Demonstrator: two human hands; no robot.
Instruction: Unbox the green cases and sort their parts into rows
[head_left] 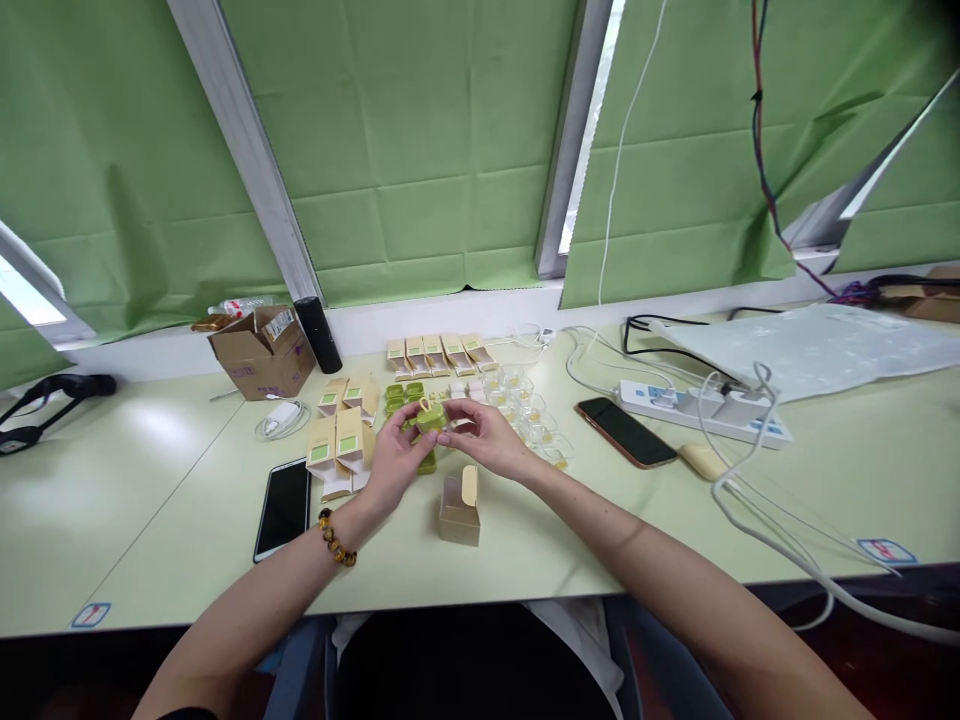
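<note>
Between my two hands is a small green case with a pale loop (430,412), raised above the middle of the table. My left hand (399,448) grips its left side, and my right hand (484,437) holds its right side with thumb and fingers. Just below stands an open small cardboard box (460,512) with its flap up. Behind the hands lie several green cases (395,394), partly hidden by my fingers. Clear round plastic pieces with yellowish bits (534,410) are grouped to the right. Folded cardboard boxes (336,450) with green labels stand to the left.
A row of cardboard boxes (435,355) stands at the back. A phone (283,508) lies left, another phone (626,432) right, beside a power strip (701,412) and loose white cables. A brown carton (262,355) and black cylinder (318,335) are at the back left.
</note>
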